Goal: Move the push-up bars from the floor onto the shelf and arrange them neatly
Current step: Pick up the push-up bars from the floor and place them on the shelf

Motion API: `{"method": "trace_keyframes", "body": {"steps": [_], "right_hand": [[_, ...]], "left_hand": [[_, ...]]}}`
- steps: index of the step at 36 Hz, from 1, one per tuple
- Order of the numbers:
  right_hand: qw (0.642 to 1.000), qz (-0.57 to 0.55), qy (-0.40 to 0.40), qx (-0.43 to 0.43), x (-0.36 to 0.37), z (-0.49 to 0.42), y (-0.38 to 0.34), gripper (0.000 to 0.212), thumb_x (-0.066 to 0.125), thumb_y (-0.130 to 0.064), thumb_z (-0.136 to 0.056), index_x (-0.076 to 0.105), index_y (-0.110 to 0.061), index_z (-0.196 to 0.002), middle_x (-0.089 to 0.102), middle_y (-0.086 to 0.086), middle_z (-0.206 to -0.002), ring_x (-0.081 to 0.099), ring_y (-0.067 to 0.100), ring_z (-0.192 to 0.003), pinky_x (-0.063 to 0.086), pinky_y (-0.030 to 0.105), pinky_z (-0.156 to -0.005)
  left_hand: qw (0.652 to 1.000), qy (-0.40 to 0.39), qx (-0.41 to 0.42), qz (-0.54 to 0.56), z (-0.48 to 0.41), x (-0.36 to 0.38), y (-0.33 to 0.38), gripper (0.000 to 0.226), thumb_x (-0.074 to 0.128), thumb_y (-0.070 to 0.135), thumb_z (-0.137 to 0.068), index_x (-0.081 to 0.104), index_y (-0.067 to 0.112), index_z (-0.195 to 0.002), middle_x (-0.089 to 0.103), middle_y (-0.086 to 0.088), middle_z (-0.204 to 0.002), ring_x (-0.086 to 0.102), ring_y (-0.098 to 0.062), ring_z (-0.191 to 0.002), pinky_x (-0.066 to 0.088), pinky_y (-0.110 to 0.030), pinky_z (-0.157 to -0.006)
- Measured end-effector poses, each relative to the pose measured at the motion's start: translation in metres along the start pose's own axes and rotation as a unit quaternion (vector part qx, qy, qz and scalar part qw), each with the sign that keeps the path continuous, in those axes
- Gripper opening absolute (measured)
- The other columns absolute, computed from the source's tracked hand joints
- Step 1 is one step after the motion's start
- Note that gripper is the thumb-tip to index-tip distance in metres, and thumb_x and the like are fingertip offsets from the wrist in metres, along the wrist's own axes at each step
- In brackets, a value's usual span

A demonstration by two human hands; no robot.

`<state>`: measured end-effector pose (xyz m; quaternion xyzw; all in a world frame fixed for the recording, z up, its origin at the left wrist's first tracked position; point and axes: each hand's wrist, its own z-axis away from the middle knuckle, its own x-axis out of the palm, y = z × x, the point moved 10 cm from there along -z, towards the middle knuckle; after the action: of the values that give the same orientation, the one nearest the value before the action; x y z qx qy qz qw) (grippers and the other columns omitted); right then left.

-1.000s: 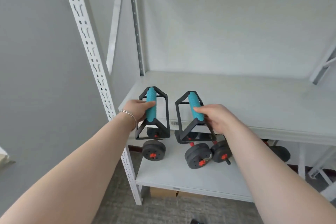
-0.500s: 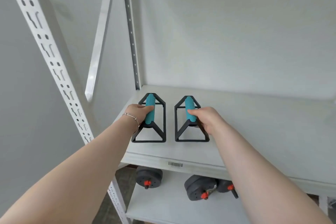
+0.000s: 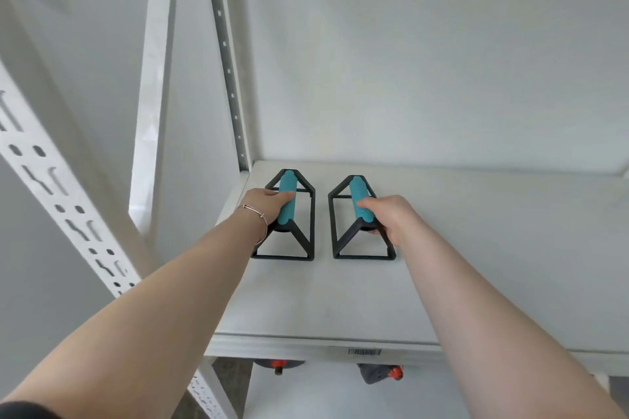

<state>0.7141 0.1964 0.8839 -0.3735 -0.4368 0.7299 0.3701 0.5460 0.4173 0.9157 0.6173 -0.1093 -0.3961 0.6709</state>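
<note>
Two push-up bars with black triangular frames and teal grips stand side by side on the white shelf (image 3: 340, 299), near its back left corner. My left hand (image 3: 263, 206) is wrapped around the teal grip of the left push-up bar (image 3: 287, 194). My right hand (image 3: 391, 218) grips the handle of the right push-up bar (image 3: 357, 194). Both bars rest flat on the shelf board, parallel, a small gap between them.
White slotted uprights (image 3: 51, 187) frame the shelf at the left, a grey one (image 3: 226, 61) stands at the back corner. The wall lies right behind the bars. Dumbbells (image 3: 381, 372) with red ends show on the lower shelf. The shelf board extends to the right.
Both hands carried the bars from the shelf's front edge onto the board and pushed them back toward the rear left corner. The view has moved closer and higher.
</note>
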Motion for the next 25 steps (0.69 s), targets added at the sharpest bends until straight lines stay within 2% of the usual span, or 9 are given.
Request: {"method": "trace_keyframes", "body": {"steps": [4,8,12,16,19,20,22,23,25], "right_hand": [[1.0,0.006,0.011,0.01,-0.002,-0.006,0.009,0.026,0.072,-0.015,-0.082,0.068,-0.003,-0.104,0.073,0.016,-0.094,0.068,0.026,-0.071,0.057,0.038,-0.075],[1.0,0.013,0.018,0.017,-0.003,-0.007,0.017,0.021,0.073,-0.017,-0.08,0.068,-0.005,-0.096,0.073,0.017,-0.097,0.067,0.027,-0.075,0.056,0.038,-0.074],[0.999,0.026,0.03,0.01,-0.003,-0.001,0.017,0.023,0.073,-0.019,-0.081,0.069,-0.006,-0.101,0.07,0.011,-0.092,0.064,0.024,-0.073,0.05,0.03,-0.065],[0.996,0.071,0.052,-0.028,-0.006,0.008,0.01,0.011,0.07,-0.022,-0.084,0.07,-0.013,-0.09,0.062,0.005,-0.079,0.054,0.019,-0.065,0.039,0.026,-0.057],[0.985,0.133,0.076,-0.074,-0.007,0.013,0.004,0.015,0.066,-0.028,-0.086,0.065,-0.016,-0.076,0.054,0.002,-0.07,0.047,0.024,-0.072,0.032,0.028,-0.058],[0.979,0.163,0.085,-0.088,-0.007,0.016,0.0,0.014,0.065,-0.031,-0.087,0.066,-0.017,-0.085,0.057,0.001,-0.076,0.05,0.023,-0.076,0.035,0.028,-0.06],[0.964,0.217,0.108,-0.115,-0.008,0.022,-0.004,0.036,0.065,-0.036,-0.09,0.065,-0.015,-0.118,0.066,0.001,-0.105,0.06,0.023,-0.093,0.044,0.029,-0.074],[0.954,0.243,0.123,-0.129,-0.009,0.027,-0.007,0.044,0.064,-0.037,-0.091,0.06,-0.013,-0.128,0.066,0.003,-0.118,0.062,0.025,-0.103,0.046,0.03,-0.08],[0.934,0.281,0.145,-0.164,-0.011,0.041,-0.01,0.048,0.062,-0.037,-0.092,0.057,-0.012,-0.132,0.063,0.007,-0.127,0.061,0.027,-0.115,0.047,0.032,-0.086]], "left_hand": [[1.0,-0.007,-0.004,0.003,-0.008,0.003,-0.007,0.03,0.071,0.035,-0.082,0.07,0.014,-0.102,0.064,-0.004,-0.075,0.06,-0.018,-0.057,0.047,-0.023,-0.05],[1.0,-0.019,-0.011,0.0,-0.015,0.009,-0.017,0.037,0.072,0.037,-0.08,0.071,0.012,-0.108,0.068,-0.009,-0.085,0.063,-0.025,-0.067,0.053,-0.028,-0.063],[1.0,-0.025,-0.016,-0.009,-0.016,0.016,-0.023,0.038,0.072,0.039,-0.079,0.071,0.011,-0.106,0.068,-0.01,-0.087,0.062,-0.021,-0.063,0.047,-0.023,-0.051],[1.0,-0.018,-0.023,-0.004,-0.013,0.017,-0.027,0.027,0.07,0.036,-0.082,0.067,0.014,-0.097,0.061,-0.004,-0.074,0.056,-0.016,-0.055,0.042,-0.018,-0.038],[0.999,0.002,0.003,-0.05,-0.015,0.015,-0.023,0.032,0.066,0.039,-0.083,0.069,0.01,-0.096,0.064,-0.008,-0.081,0.058,-0.023,-0.065,0.048,-0.025,-0.057],[0.996,0.011,0.02,-0.086,-0.015,0.014,-0.019,0.034,0.063,0.039,-0.083,0.069,0.008,-0.097,0.064,-0.008,-0.082,0.058,-0.025,-0.069,0.048,-0.029,-0.063],[0.984,0.025,0.06,-0.168,-0.01,0.016,-0.01,0.035,0.057,0.035,-0.086,0.065,0.007,-0.105,0.063,-0.01,-0.09,0.058,-0.028,-0.079,0.048,-0.032,-0.069],[0.975,0.031,0.079,-0.204,-0.005,0.019,-0.006,0.037,0.055,0.034,-0.086,0.059,0.008,-0.113,0.061,-0.011,-0.099,0.058,-0.03,-0.087,0.048,-0.033,-0.072],[0.954,0.043,0.122,-0.271,0.009,0.026,0.002,0.045,0.053,0.032,-0.088,0.048,0.01,-0.126,0.052,-0.014,-0.118,0.053,-0.033,-0.103,0.047,-0.038,-0.081]]}}
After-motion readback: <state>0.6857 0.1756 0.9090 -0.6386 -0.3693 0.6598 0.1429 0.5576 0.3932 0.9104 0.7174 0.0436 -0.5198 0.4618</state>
